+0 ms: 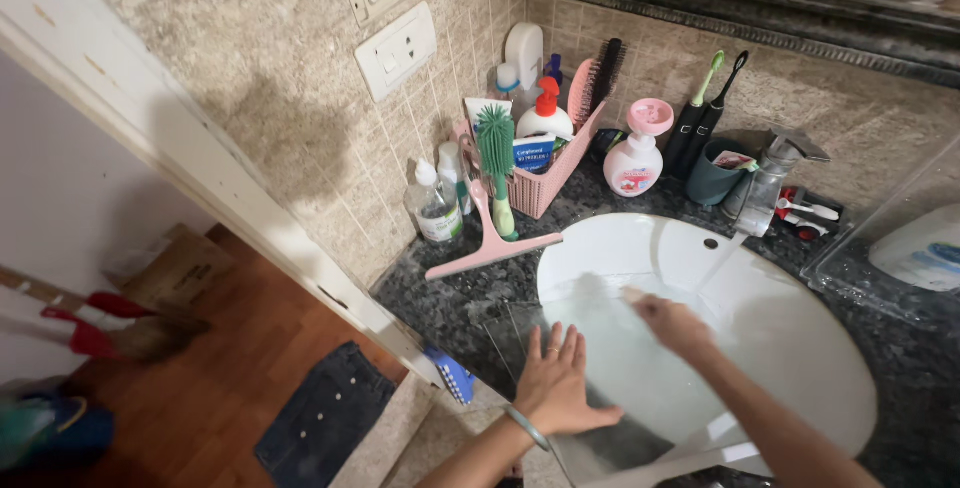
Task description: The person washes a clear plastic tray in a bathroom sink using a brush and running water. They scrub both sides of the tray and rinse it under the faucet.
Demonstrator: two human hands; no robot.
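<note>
glass is the thing under both hands: a clear pane lies tilted over the white sink, with its near end sticking out past the edge of the dark granite counter. the left hand lies flat on the pane, palm down, fingers straight and close together, pointing away from the person; it grips nothing, it only presses on the glass. a thin bangle sits on this wrist. the right hand is on the pane further in, over the basin. it is blurred, and the fingers look curled around something small and pale, but i cannot tell what it is or how tight they close.

water runs from the steel tap down into the sink, just beside the right hand. a pink squeegee lies on the counter to the left of the sink, near the pane but not touching it. behind it stands a pink basket with a green bottle brush leaning at its front. a pink and white pump bottle stands beside the basket, and two toothbrushes stand against the tiled wall.
</note>
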